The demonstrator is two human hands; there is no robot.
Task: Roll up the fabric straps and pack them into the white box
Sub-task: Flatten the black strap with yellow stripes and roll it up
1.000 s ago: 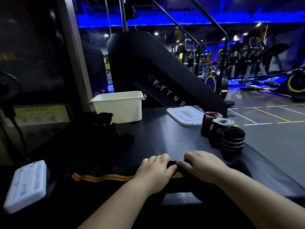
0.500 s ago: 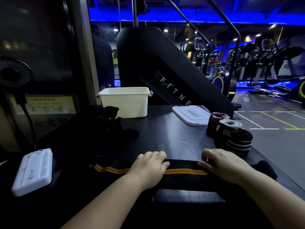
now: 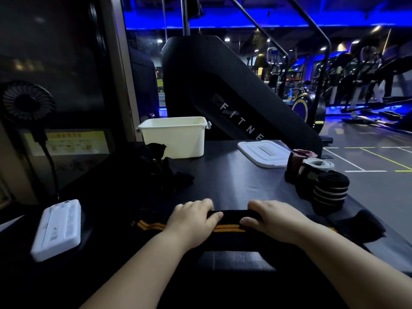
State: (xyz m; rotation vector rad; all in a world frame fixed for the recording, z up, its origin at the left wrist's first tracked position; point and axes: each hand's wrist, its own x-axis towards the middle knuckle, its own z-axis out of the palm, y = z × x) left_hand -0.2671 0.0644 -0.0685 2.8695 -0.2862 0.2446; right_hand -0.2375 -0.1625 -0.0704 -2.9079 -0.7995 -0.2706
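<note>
A black fabric strap with two orange stripes [image 3: 229, 220] lies flat across the near part of the dark table. My left hand [image 3: 192, 220] and my right hand [image 3: 273, 218] both grip its far edge, fingers curled over it, a short gap between them. The open white box [image 3: 176, 139] stands at the back of the table. Three rolled straps stand at the right edge: a black and white one [image 3: 331, 192], a white-topped one [image 3: 316, 168] and a dark red one [image 3: 297, 159]. A heap of loose black straps [image 3: 160, 172] lies in front of the box.
The box's white lid [image 3: 264, 152] lies flat at the back right. A white power strip [image 3: 58, 228] sits at the left, with a small black fan [image 3: 27, 101] behind it. A black stair machine [image 3: 223, 97] rises behind the table. The table's right edge drops to the gym floor.
My hands drew apart along the strap, then came closer again, and now curl over its far edge. The view has shifted slightly right and down.
</note>
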